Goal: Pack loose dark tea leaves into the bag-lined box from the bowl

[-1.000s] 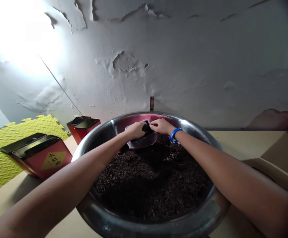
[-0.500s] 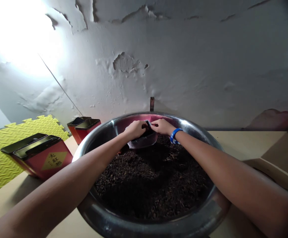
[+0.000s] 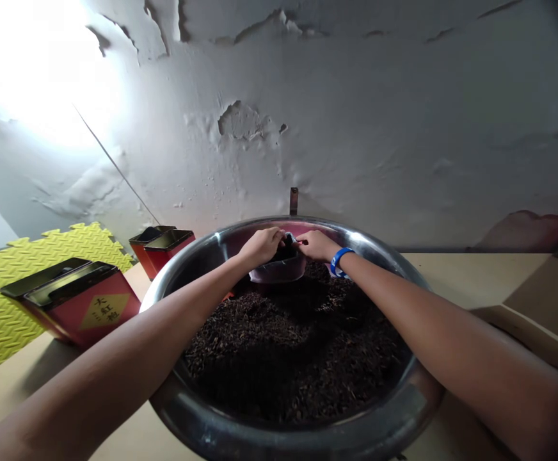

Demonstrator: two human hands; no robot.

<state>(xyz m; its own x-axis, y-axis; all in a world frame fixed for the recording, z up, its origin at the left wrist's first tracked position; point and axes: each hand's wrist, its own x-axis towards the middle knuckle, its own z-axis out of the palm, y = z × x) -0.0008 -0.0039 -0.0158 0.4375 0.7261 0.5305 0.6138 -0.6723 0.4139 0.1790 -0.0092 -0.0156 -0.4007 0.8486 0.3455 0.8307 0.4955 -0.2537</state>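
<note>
Reaching over the rim of a steel basin [image 3: 308, 444], two bare hands are shown in the head view. By the left hand [image 3: 262, 246], the mouth of a translucent plastic container [image 3: 278, 272] is gripped narrowly; by the right hand [image 3: 318, 245], its far edge is pinched, though the fingertips are partly hidden. The container is held in the far part of the basin, against dark dried leaves [image 3: 279, 339]; whether it is a bag or a tub cannot be told.

A slip of either pinch could, it is judged, let the container be tipped, and any contents be spilled; a hard pull could tear it if it is thin.

One basin, one container and one blue wristband [image 3: 340, 260] are counted. Two pairs of red tins, four if each dark-rimmed shape is separate, are seen on the worktop [image 3: 461, 282]: a near pair [image 3: 99, 304] and a far pair [image 3: 168, 246].
</note>
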